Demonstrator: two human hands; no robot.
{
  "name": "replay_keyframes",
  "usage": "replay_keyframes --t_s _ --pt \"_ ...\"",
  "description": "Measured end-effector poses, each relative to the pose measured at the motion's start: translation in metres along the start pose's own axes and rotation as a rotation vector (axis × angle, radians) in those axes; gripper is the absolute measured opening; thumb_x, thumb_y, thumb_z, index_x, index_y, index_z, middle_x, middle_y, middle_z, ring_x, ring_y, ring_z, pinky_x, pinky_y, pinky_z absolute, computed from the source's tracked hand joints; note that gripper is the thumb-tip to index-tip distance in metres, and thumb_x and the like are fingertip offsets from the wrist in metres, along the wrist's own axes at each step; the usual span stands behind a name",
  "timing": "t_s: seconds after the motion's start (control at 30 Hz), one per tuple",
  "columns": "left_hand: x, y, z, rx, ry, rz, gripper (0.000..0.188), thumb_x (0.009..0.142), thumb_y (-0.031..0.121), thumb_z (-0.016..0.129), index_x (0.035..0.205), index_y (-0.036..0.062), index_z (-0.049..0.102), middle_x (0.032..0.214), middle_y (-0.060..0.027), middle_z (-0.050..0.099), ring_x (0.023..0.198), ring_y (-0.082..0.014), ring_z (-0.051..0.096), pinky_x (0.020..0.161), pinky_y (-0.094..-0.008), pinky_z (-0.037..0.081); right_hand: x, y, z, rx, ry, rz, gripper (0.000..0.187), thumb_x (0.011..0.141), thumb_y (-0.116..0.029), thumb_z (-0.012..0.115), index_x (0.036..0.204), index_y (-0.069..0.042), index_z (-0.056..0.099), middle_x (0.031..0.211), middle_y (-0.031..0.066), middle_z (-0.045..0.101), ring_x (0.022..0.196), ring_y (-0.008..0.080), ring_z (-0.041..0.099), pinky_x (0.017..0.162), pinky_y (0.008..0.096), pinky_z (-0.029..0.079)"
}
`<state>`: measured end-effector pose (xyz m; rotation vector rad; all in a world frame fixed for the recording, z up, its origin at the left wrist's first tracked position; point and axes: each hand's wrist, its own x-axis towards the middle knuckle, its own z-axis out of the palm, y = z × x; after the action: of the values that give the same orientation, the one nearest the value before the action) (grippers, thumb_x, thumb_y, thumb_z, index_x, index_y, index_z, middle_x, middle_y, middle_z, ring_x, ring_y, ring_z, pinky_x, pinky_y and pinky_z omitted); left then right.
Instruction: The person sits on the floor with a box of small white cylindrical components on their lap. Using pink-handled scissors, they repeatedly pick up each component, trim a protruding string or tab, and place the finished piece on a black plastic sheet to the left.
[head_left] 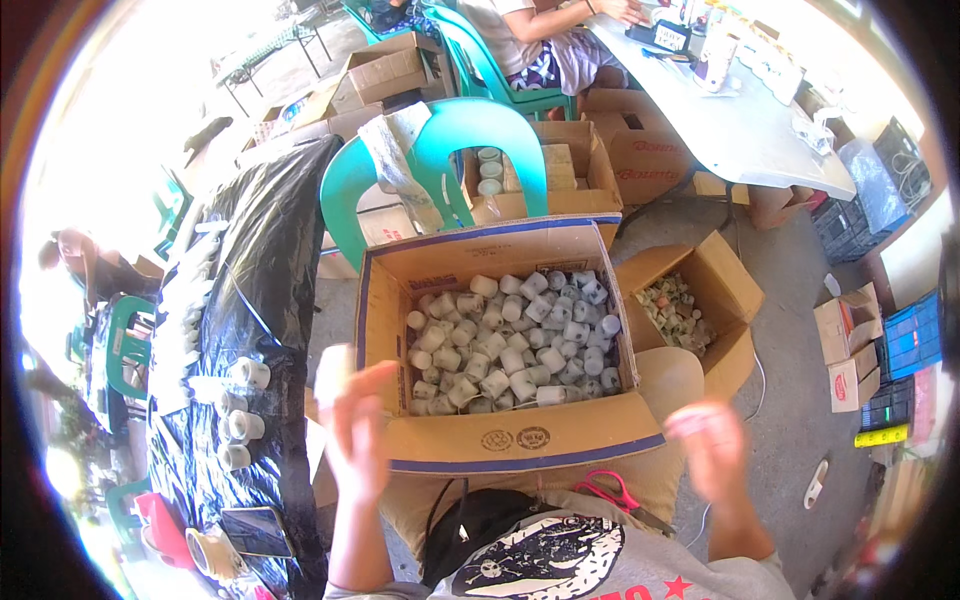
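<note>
In front of me stands a large open cardboard box [520, 440] with blue-edged flaps, filled with many small white cylindrical pieces [505, 345], like little cups or candles. My left hand [355, 425] is raised at the box's left near corner, blurred, fingers apart with nothing visible in them. Off the near right corner hovers my right hand [712, 450], also smeared by motion; whether it holds anything small cannot be made out. A pair of scissors with red handles [608, 490] lies close to my lap.
Left is a table under black plastic [265, 220], with white cups [245, 425], a tape roll [212, 553] and a phone [258, 531]. A smaller carton [735, 290] of scraps stands right. Beyond are a green chair [345, 195], a white table [770, 160] and a seated person [540, 40].
</note>
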<state>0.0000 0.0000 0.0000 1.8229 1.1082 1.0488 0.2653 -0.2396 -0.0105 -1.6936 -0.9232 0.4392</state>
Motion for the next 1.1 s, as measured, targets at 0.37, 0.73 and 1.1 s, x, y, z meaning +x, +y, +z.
replay_keyframes --t_s 0.37,0.73,1.1 --pt "0.012 -0.088 0.109 0.890 -0.873 0.345 0.032 0.082 0.032 0.063 0.098 0.0039 0.060 0.100 -0.0130 0.059 0.094 -0.0305 0.060 0.075 -0.0441 0.049 -0.096 0.070 0.001 -0.894 -0.704 0.136 0.028 0.085 -0.029 0.056 0.099 -0.005 0.055 0.088 0.0182 0.066 0.072 0.0361 0.066 0.060 0.0490 0.052" --pt "0.002 -0.114 0.136 0.938 -0.929 0.427 0.045 0.079 0.039 0.068 0.105 0.0045 0.056 0.102 -0.0132 0.058 0.095 -0.0307 0.059 0.075 -0.0421 0.052 -0.107 0.085 0.009 -0.995 -0.900 0.287 0.029 0.084 -0.023 0.050 0.106 -0.006 0.056 0.086 0.0178 0.068 0.082 0.0361 0.067 0.066 0.0488 0.053" --pt "0.010 -0.112 0.124 0.354 -0.669 0.005 0.045 0.079 0.025 0.072 0.116 0.0061 0.056 0.108 -0.0171 0.061 0.101 -0.0346 0.058 0.084 -0.0399 0.048 -0.114 0.094 0.008 -0.981 -0.846 0.152 0.024 0.082 -0.019 0.052 0.102 -0.006 0.057 0.083 0.0175 0.067 0.076 0.0327 0.067 0.066 0.0456 0.050"
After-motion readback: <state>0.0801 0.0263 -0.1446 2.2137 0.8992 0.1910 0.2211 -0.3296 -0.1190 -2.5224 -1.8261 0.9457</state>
